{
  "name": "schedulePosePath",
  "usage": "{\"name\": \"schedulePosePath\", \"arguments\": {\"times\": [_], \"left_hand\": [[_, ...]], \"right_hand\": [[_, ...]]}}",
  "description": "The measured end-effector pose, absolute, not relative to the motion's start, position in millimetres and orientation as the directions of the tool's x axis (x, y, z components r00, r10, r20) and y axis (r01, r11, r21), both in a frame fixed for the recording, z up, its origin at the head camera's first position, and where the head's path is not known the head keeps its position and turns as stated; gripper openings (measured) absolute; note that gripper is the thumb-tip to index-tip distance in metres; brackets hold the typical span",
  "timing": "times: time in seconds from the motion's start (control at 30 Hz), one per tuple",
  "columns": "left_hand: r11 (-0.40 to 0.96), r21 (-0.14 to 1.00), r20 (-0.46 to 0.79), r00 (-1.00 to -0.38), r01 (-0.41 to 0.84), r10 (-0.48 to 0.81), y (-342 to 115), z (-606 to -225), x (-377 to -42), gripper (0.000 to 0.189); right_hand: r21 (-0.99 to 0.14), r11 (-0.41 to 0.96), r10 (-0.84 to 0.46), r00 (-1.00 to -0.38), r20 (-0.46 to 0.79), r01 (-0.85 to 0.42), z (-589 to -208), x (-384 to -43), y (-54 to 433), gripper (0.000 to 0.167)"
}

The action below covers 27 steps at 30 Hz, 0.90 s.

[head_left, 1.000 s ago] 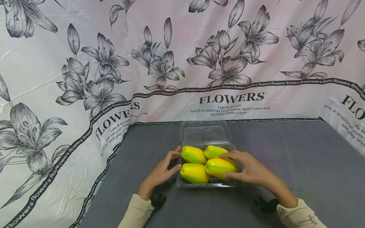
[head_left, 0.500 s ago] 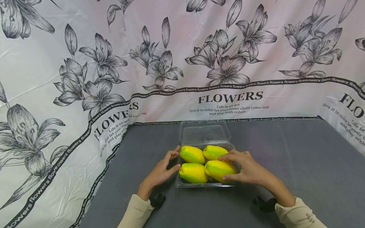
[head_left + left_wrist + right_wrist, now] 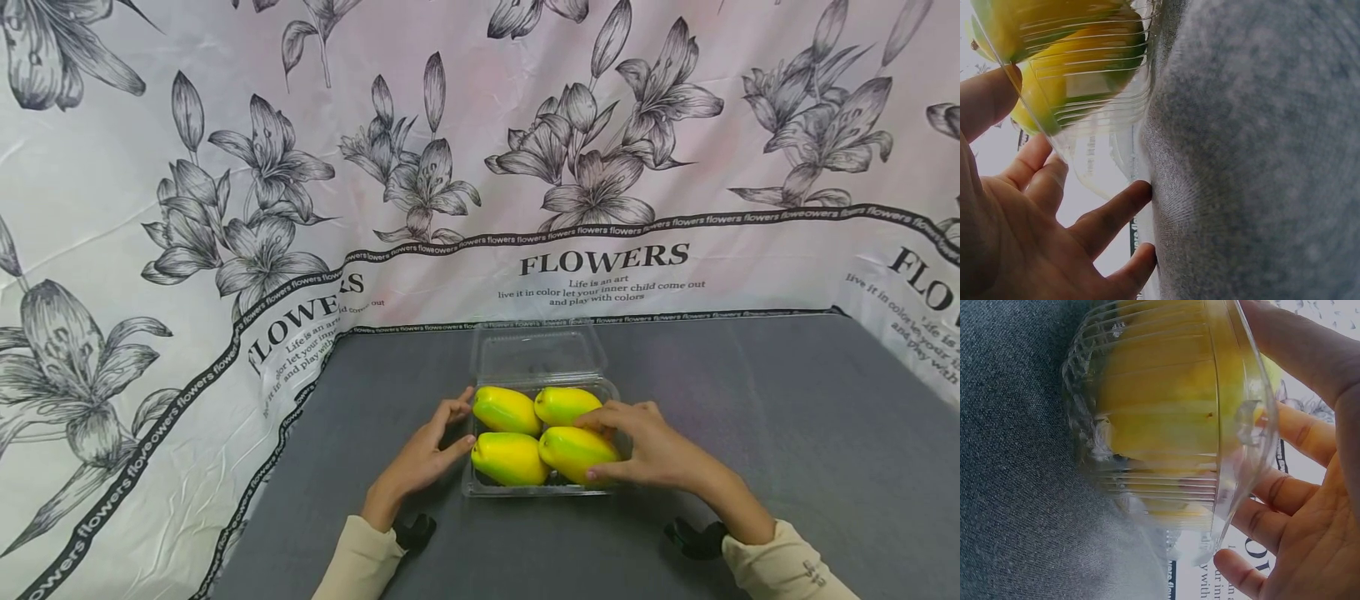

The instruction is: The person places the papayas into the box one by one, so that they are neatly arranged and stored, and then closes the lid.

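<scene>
Several yellow-green mangoes lie in two rows in a clear plastic clamshell box (image 3: 540, 491), its lid (image 3: 540, 354) folded back. My right hand (image 3: 652, 446) holds the front-right mango (image 3: 573, 452) by its right end, thumb in front and fingers over the top. In the right wrist view, those fingers (image 3: 1297, 431) reach over the box's rim. My left hand (image 3: 420, 454) stands at the box's left side, fingers spread. Its thumb touches the rim by the front-left mango (image 3: 510, 458); in the left wrist view two lower fingertips (image 3: 1141, 190) meet the grey table surface.
The grey table (image 3: 735, 400) extends around the box on all sides. Behind and to the left hangs a white cloth (image 3: 600, 283) printed with lilies and lettering. A dark wrist mount (image 3: 697, 537) is strapped at each wrist.
The front-right mango has tilted slightly, its right end coming lower and nearer the front, with my right hand still at it. The left hand has stayed nearly in place.
</scene>
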State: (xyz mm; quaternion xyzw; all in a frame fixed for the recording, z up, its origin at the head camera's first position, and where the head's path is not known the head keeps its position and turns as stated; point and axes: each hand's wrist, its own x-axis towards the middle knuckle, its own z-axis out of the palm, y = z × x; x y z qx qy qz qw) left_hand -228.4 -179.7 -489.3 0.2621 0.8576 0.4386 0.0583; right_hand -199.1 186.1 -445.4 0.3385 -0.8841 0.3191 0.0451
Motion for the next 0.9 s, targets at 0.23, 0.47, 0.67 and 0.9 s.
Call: {"name": "schedulePosePath", "arguments": {"times": [0.23,0.47,0.67,0.9], "left_hand": [[0.477,0.783,0.131,-0.856,0.398,0.500,-180,-489,-229,0.042],[0.466,0.789,0.136,-0.852,0.402,0.505,-180,-491,-228,0.043],[0.463,0.786,0.143,-0.850,0.409,0.507,-178,-491,-228,0.042],[0.461,0.786,0.149,-0.850,0.412,0.506,-179,-491,-227,0.041]], "right_hand": [[-0.517,0.546,-0.585,-0.742,0.328,-0.659,-445,-201,187,0.052],[-0.526,0.538,-0.546,-0.748,0.378,-0.659,-443,-202,189,0.044],[-0.494,0.576,-0.456,-0.757,0.468,-0.652,-444,-209,196,0.039],[-0.578,0.569,-0.341,-0.808,0.481,-0.585,-448,-217,201,0.030]]}}
